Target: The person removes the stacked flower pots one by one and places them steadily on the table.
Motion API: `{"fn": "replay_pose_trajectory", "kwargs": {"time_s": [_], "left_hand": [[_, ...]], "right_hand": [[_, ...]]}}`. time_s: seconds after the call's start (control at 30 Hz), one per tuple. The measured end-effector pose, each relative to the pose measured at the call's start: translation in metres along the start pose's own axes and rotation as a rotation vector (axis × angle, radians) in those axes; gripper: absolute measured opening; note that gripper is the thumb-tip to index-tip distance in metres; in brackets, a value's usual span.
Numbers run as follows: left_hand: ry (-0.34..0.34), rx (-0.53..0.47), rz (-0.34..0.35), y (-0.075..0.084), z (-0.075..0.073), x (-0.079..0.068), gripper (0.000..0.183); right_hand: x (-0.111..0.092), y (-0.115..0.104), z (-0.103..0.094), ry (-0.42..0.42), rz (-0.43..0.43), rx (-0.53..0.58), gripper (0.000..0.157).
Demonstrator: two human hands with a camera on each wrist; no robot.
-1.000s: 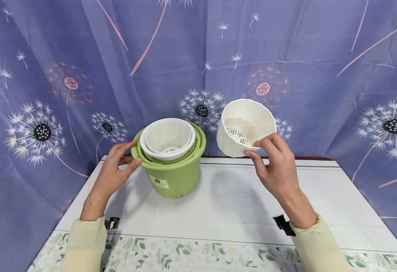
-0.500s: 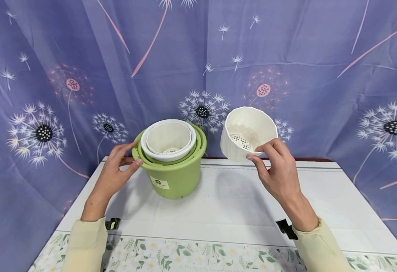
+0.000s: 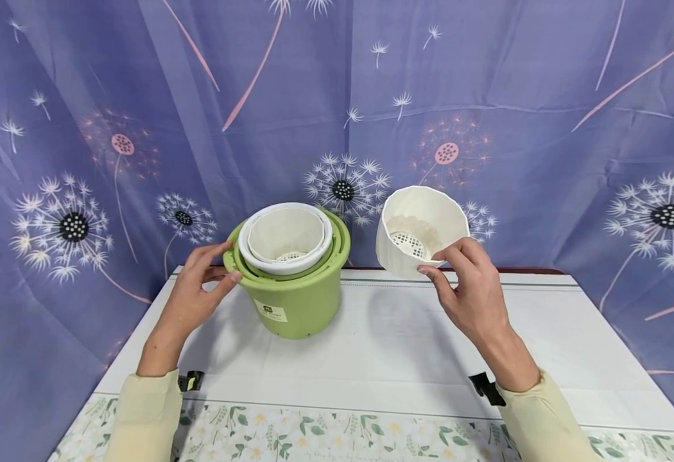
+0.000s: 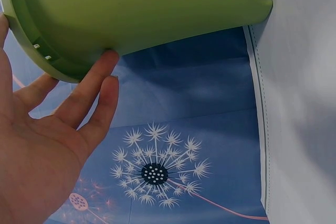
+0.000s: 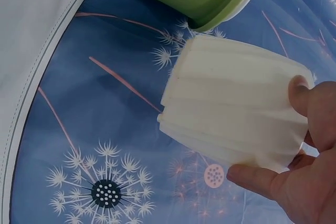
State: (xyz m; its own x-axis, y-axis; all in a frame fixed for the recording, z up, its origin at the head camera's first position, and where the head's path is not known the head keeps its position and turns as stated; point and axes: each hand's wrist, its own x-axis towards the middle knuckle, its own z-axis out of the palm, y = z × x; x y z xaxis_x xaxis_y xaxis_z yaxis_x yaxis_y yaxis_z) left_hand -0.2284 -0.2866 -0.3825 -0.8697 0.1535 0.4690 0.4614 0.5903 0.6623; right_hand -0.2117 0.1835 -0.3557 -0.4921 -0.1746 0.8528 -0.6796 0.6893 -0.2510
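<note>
**Your right hand (image 3: 475, 289) holds a cream pot (image 3: 423, 224) aloft; your left hand (image 3: 192, 289) grasps a green pot (image 3: 314, 301)**

Behind both grips hangs a violet-blue curtain (image 3: 487, 58) printed with dandelions. Below them spreads a table (image 3: 337, 372) under a white cloth, with a band of flowers and leaves along the edge nearest you.

The green pot stands upright on the cloth, just right of your left-hand grip and well to the left of your right. You hold it by the rim, thumb at the front, with one finger on the wall beneath the lip. Nested inside it, right of that grip, sits a white-rimmed pot (image 3: 285, 265), and within that an inner pot (image 3: 285, 224).

The cream pot is up off the cloth, beyond and left of your right-hand grip, apart from the green pot. Its near rim is pinched between your thumb and fingers, and it tilts so the mouth faces up towards you.

Below and right of your left grip, a pale label (image 3: 270, 311) marks the green wall, its print too small to read. Smallest are the drainage holes (image 3: 408, 244) in the cream pot's floor, beside a tan stain.
</note>
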Motion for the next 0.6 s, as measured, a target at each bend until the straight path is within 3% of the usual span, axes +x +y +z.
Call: {"fn": "replay_pose_trajectory", "kwargs": {"time_s": [0.23, 0.6], "left_hand": [[-0.004, 0.006, 0.000, 0.000, 0.000, 0.000, 0.063], [-0.004, 0.016, -0.009, -0.001, 0.000, 0.000, 0.064]], "right_hand": [[-0.002, 0.001, 0.004, 0.005, 0.003, -0.001, 0.030], [-0.007, 0.010, 0.008, -0.068, 0.009, -0.041, 0.026]]}}
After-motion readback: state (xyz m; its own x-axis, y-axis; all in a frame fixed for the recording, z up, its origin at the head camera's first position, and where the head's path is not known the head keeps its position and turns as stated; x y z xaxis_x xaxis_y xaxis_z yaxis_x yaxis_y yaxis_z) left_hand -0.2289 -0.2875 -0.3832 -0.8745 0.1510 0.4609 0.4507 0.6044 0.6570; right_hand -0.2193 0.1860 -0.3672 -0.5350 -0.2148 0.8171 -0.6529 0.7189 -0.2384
